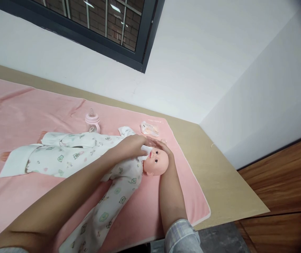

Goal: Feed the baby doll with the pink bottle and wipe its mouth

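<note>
Bald, pink-skinned plastic baby doll [91, 151] in white printed clothes lies face-up on pink plush blanket [21, 116], left hand [136, 144] and right hand [164, 145] curved beside its head, presumably steadying it; each grip's closure cannot be told

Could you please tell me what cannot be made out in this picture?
All in the head view:
Fingers of the left hand and right hand: bunched together, partly hiding one another.
White cloth by the doll's head: partly behind the left hand; collar or separate piece, unclear.
Near sleeve's end: cut off by the bottom edge.
Packet contents: too small.
Lettering on the blanket: too small.
</note>
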The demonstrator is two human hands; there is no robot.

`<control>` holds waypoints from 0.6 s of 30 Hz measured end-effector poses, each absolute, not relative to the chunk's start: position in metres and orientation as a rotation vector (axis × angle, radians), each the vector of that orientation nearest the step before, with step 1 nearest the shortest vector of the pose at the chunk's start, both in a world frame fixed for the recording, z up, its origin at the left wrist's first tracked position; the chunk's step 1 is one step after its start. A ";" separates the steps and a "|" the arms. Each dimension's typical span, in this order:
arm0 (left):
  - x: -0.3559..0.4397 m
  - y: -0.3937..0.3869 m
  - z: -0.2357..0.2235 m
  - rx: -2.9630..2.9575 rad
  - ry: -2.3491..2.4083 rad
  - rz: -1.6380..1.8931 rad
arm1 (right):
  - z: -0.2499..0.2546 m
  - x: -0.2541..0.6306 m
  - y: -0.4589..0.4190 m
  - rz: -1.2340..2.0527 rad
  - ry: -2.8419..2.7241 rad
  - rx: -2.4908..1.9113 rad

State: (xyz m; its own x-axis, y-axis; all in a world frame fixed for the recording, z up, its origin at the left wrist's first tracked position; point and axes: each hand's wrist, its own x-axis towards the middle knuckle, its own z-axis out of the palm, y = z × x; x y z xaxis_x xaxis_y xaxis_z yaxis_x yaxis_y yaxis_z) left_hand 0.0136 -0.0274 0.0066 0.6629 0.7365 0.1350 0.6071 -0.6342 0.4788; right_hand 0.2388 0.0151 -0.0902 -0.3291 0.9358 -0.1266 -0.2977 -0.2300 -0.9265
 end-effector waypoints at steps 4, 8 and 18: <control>0.013 -0.026 0.005 2.522 1.072 0.500 | -0.088 0.237 0.016 1.700 -1.073 -0.946; 0.014 -0.024 0.002 2.535 1.080 0.501 | -0.087 0.237 0.015 1.698 -1.070 -0.972; 0.018 -0.021 -0.004 2.507 1.075 0.581 | -0.085 0.237 0.014 1.736 -1.053 -0.979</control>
State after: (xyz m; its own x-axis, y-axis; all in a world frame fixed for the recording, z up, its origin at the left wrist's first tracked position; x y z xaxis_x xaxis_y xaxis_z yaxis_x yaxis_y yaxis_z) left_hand 0.0178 -0.0212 -0.0037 0.6281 0.7434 0.2297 0.5996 -0.6506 0.4661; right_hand 0.2365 0.0136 -0.0847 -0.3233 0.9283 -0.1834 -0.2664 -0.2753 -0.9237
